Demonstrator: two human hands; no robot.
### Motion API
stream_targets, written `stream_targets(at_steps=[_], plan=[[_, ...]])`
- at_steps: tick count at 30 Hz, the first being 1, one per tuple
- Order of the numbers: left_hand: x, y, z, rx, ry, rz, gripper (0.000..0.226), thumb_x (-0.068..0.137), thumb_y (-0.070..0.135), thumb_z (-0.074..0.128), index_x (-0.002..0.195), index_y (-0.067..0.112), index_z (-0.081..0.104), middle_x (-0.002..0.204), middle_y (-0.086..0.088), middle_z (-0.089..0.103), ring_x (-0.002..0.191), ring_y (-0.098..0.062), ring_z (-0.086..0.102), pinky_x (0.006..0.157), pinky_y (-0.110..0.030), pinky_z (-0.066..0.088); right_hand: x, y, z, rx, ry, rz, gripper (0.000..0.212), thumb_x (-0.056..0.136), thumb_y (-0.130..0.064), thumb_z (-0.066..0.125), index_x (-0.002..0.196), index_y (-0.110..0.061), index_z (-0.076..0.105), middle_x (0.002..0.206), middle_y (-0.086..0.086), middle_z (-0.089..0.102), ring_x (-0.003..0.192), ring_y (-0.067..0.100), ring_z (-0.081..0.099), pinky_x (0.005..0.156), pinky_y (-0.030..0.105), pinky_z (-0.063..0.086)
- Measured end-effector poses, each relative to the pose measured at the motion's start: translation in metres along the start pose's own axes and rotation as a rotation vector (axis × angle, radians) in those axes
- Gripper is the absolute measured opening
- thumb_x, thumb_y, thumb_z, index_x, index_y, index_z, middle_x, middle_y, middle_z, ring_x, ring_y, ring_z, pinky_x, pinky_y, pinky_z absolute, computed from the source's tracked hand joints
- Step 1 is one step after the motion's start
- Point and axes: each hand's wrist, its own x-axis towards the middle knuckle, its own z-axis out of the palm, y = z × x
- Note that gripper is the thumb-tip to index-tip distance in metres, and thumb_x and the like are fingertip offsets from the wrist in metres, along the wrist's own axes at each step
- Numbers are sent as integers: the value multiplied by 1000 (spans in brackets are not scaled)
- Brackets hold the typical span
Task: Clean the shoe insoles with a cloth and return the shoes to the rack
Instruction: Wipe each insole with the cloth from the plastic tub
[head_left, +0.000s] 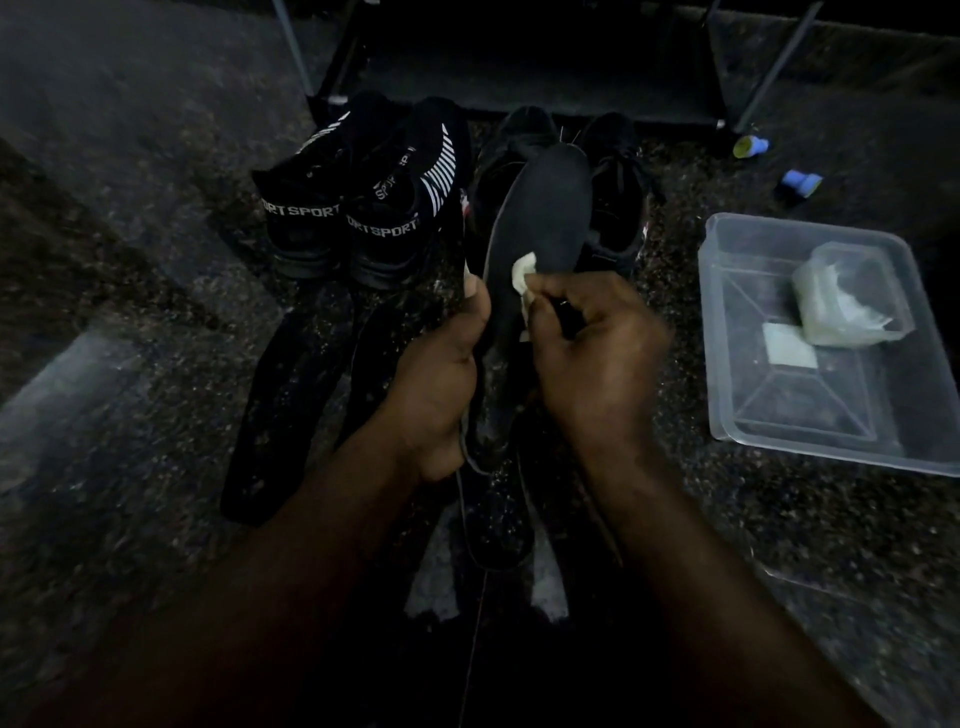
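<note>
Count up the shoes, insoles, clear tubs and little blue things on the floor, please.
Shoes: 4
Insoles: 4, one of them dim
Clear tubs: 2, one inside the other
Small blue objects: 2
Total: 12

Dim light, dark speckled floor (130, 218), paler band (62, 374) crossing it at left, black rack (519, 62) at the far edge, grey poles (777, 67).

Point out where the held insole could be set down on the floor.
Bare floor lies left of the sport shoes and laid-out insoles; a narrower strip separates the black shoes from the clear tray. Crowded: around the left hand and right hand.
</note>
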Motion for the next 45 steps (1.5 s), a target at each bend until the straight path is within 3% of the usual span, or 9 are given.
stream_targets(at_steps=[5,10,13,18,23,29,34,41,45], plan=[[0,6,-3,-35,14,22,68,104,59,43,147,7,52,141,-17,60,131,-28,59,112,-42,46,-7,-14,12,31,-91,-109,16,87,-7,74,99,-13,81,94,3,74,86,16,70,79,33,57],[0,6,-2,-17,-11,-4,75,98,67,50,147,10,54,149,-23,53,139,-38,51,120,-56,35,-1,1,3,-2,-37,-6,18,88,-11,74,103,-16,81,96,2,73,86,12,70,78,34,58],[2,7,-5,-35,12,5,73,101,65,46,146,9,54,147,-21,56,137,-35,54,119,-52,37,-5,-7,8,18,-45,-5,19,87,-10,75,103,-15,82,94,4,72,83,13,69,76,31,57],[-3,18,-8,-19,30,49,56,104,60,42,108,11,70,107,-9,74,104,-21,71,89,-35,57,-12,-19,16,66,-180,-118,21,87,-6,74,105,-13,82,89,5,70,80,19,67,72,37,56],[-4,21,-2,-20,23,9,75,100,67,45,145,7,55,149,-25,52,140,-38,48,119,-55,37,0,2,2,-62,-81,-42,22,86,-10,71,104,-17,83,92,1,72,83,18,69,75,40,58],[-8,24,-7,0,55,8,72,99,66,47,134,5,62,135,-20,64,125,-32,63,104,-43,49,-6,-17,8,-36,-214,-175,23,82,-7,72,100,-17,83,91,3,73,84,23,69,77,39,57],[-6,24,0,106,92,52,71,100,64,45,138,7,62,125,-18,69,100,-29,72,82,-43,59,4,2,-5,-63,-116,-29,20,83,-10,73,98,-19,83,93,0,75,85,20,71,78,43,59],[-7,27,-5,95,176,112,65,100,61,51,137,9,64,137,-19,65,127,-37,62,114,-55,42,9,-11,-7,24,-429,-125,21,78,-9,76,91,-23,85,90,-9,78,83,8,72,77,35,60],[-11,30,4,161,139,-2,69,101,65,45,137,9,63,131,-17,68,116,-33,69,95,-53,57,12,-6,-14,-84,-328,-77,13,83,-22,75,91,-28,83,90,-9,78,83,15,71,78,39,58]])
